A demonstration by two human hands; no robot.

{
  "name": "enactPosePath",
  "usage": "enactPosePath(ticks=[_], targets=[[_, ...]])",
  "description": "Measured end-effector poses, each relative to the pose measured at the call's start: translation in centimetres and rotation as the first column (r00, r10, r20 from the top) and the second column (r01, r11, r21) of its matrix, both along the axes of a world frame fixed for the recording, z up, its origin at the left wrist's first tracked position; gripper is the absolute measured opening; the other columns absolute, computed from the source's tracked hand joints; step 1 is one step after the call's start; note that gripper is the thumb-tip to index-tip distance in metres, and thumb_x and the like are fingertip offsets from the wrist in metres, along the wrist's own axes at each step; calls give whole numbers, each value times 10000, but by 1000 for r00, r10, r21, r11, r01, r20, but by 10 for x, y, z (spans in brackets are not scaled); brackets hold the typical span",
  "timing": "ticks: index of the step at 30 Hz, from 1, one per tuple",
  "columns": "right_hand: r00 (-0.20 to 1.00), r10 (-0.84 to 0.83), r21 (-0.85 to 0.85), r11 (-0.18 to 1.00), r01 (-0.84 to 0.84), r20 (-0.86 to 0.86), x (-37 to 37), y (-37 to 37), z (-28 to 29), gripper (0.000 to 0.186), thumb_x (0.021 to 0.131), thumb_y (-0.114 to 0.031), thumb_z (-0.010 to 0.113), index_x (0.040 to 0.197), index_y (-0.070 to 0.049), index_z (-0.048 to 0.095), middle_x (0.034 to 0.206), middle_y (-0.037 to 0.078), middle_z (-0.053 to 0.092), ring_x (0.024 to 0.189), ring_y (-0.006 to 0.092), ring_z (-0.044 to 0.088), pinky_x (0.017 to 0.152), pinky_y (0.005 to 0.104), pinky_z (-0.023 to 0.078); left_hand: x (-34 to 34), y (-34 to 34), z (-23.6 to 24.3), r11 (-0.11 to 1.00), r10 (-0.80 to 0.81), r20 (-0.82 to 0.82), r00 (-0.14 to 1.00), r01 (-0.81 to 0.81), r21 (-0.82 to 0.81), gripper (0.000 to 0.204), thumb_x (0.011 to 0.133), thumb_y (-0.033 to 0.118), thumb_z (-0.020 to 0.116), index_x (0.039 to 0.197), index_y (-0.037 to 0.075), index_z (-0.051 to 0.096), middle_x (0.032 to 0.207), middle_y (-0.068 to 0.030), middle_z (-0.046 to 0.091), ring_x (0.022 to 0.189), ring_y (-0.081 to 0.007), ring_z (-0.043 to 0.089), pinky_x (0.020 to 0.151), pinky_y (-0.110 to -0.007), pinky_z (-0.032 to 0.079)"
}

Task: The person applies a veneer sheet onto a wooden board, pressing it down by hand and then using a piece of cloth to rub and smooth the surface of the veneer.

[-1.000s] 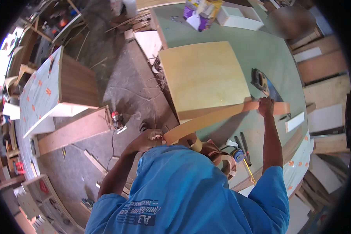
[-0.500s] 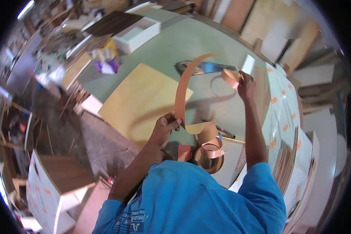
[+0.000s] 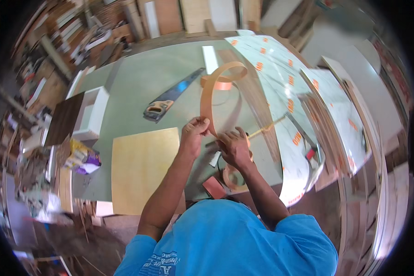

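Observation:
A long tan edge banding strip [image 3: 207, 97] rises in a tall curl over the green table. Thumb and fingers of my left hand [image 3: 194, 134] pinch it near its lower bend. My right hand [image 3: 235, 148] is close beside the left, its fingers closed on the same strip just below; the exact grip is partly hidden. Past the curl, a coiled part of the banding [image 3: 223, 85] sits on the table. A roll of edge banding [image 3: 235, 180] lies under my right forearm, partly covered. A reddish flat block [image 3: 214, 187] is near my body.
A handsaw [image 3: 170, 99] lies beyond my left hand. The square yellowish panel [image 3: 145, 168] is at the left, with a white box [image 3: 98, 110] and a purple-yellow bag [image 3: 83, 158] farther out. Film-covered boards [image 3: 280, 83] and a dark long-handled tool [image 3: 300, 128] are at the right.
My right hand has come back from the far coil to beside my left hand and now grips the strip. The coil has been left on the table. The view has turned to the right.

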State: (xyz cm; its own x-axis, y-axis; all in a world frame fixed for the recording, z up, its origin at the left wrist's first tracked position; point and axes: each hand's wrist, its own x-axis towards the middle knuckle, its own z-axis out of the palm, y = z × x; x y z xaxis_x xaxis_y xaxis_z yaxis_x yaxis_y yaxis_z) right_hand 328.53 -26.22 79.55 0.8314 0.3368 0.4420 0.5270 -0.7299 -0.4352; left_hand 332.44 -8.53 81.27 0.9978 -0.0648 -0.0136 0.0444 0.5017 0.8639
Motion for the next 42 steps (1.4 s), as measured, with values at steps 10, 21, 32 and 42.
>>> enactPosePath(ticks=[10, 21, 32, 42], targets=[[826, -490, 171, 872, 460, 279, -17, 38, 12, 233, 818, -39, 666, 1047, -70, 634, 1003, 113, 705, 1205, 277, 610, 1163, 614, 212, 21, -12, 39, 977, -183, 7, 983, 183, -111, 199, 917, 164, 729, 1048, 40, 645, 873, -9, 662, 698, -90, 531, 696, -239, 431], [818, -562, 560, 641, 525, -123, -55, 35, -3, 128, 767, -12, 730, 882, -54, 694, 908, 139, 665, 887, 369, 615, 925, 447, 451, -5, -29, 51, 894, -396, 75, 915, 366, 260, 358, 893, 324, 765, 1085, 30, 693, 783, 26, 630, 615, -53, 495, 591, -220, 406], [887, 27, 888, 5, 460, -460, -71, -53, -17, 171, 963, -105, 633, 1052, 39, 657, 893, 83, 712, 725, 144, 661, 627, 297, 563, -55, -82, -40, 731, -457, 293, 840, 167, 661, 485, 1027, 371, 565, 1310, -22, 582, 1231, -103, 615, 1133, -204, 589, 954, -329, 478], [640, 78, 645, 105, 757, -764, -93, -119, -68, 214, 798, -74, 768, 972, 37, 712, 835, 67, 698, 766, 161, 638, 716, 336, 530, -60, -151, -76, 609, -539, 50, 841, 348, 713, 311, 1028, 298, 576, 963, -6, 592, 862, -46, 585, 813, -124, 543, 749, -304, 472]])
